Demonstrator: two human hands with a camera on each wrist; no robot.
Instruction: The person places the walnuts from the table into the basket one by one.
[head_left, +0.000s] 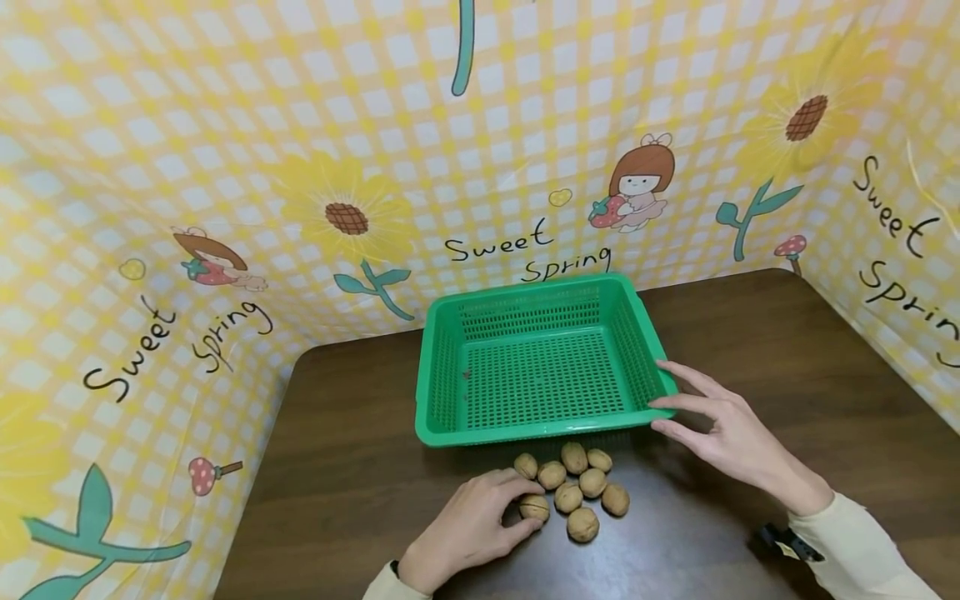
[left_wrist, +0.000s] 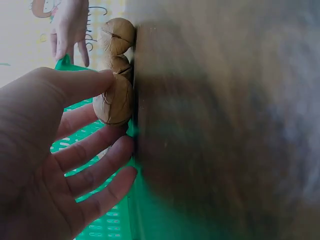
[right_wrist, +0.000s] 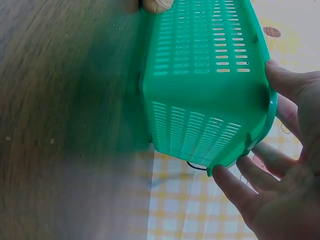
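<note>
My left hand (head_left: 480,518) is at the left edge of a loose cluster of walnuts (head_left: 568,497) on the table, its thumb and fingers around one walnut (head_left: 534,508). In the left wrist view the thumb presses that walnut (left_wrist: 114,102) from the near side, with fingers spread behind it. A green plastic basket (head_left: 517,432) with slotted walls stands just behind the walnuts, with bare mesh showing on its floor. My right hand (head_left: 731,433) holds the basket's front right corner. In the right wrist view its thumb and fingertips touch the rim (right_wrist: 272,107) from different sides.
The dark wooden table (head_left: 345,467) runs out to both sides of the basket. Patterned yellow-checked cloth (head_left: 420,167) rises behind and beside it. A black device (head_left: 789,542) sits at the right wrist.
</note>
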